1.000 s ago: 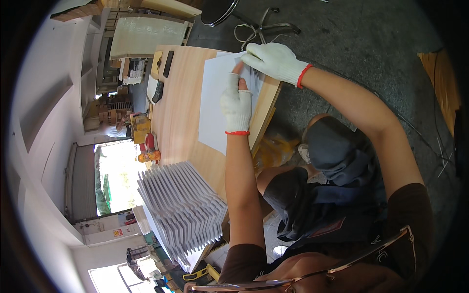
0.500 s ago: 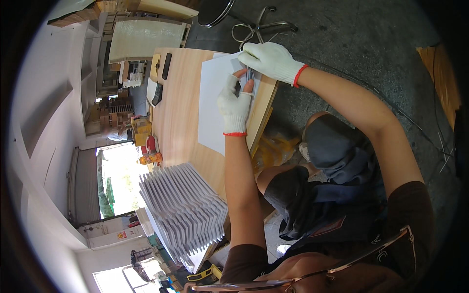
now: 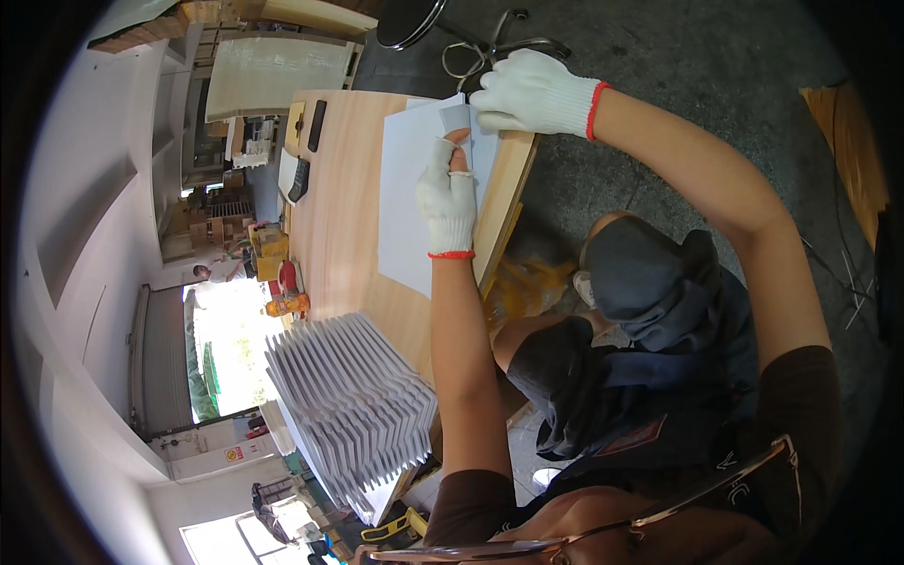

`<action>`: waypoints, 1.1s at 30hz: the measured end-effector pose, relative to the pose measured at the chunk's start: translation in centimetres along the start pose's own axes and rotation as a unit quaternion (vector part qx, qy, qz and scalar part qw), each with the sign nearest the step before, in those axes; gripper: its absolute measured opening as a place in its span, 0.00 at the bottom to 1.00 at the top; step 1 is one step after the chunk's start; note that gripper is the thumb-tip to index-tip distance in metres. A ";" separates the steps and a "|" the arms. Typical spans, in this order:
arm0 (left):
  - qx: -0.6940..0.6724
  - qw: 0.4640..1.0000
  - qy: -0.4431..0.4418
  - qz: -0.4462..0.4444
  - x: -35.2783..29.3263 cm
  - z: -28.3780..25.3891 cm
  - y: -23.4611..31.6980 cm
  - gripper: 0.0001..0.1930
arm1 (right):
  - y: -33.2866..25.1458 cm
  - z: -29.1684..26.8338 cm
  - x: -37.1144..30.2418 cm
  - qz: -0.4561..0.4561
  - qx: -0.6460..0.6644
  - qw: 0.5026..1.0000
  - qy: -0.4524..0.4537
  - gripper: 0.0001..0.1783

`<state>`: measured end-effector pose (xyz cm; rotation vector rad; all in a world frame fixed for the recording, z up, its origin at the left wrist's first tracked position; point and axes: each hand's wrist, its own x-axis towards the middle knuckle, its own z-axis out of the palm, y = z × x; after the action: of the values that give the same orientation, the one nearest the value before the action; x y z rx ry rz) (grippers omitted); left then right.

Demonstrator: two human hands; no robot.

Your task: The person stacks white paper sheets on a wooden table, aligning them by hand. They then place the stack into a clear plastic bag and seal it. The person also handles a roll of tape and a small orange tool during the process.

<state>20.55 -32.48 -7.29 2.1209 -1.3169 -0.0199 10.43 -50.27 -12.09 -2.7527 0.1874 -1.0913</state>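
Where the table runs down to its lower end, a staggered pile of white, paper-like layers lies at the surface's lower edge, well apart from the work. To the right of it, white sheets lie flat along the surface's right edge, close to the upper right corner. The left hand, gloved with bare fingertips, rests over them; thumb and forefinger are close together at a greyish raised flap, though whether they pinch it cannot be confirmed. Farthest right, the gloved right hand is at that corner, fingers curled beside the sheets' edge; its grip cannot be determined.

Assessment: the sheets should be light, flexible, easily creased and inclined to slide over one another. Hold is best taken at a corner or free edge, bare fingertips giving finer purchase than knit.
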 end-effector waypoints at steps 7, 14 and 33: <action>-0.011 1.000 0.000 0.027 0.0 -0.1 -0.4 0.12 | -2.3 -0.7 1.1 0.196 0.274 0.940 -0.059 0.20; -0.093 0.994 -0.046 -0.040 0.1 0.3 -1.8 0.14 | -2.9 0.6 0.6 0.252 0.279 0.926 -0.020 0.20; 0.003 1.000 0.003 0.011 0.6 0.6 -2.7 0.19 | 0.2 0.2 0.4 -0.024 -0.031 0.999 0.003 0.19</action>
<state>22.80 -32.52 -8.95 2.1101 -1.3386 -0.0008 10.81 -50.53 -11.99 -2.8233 0.1595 -1.1233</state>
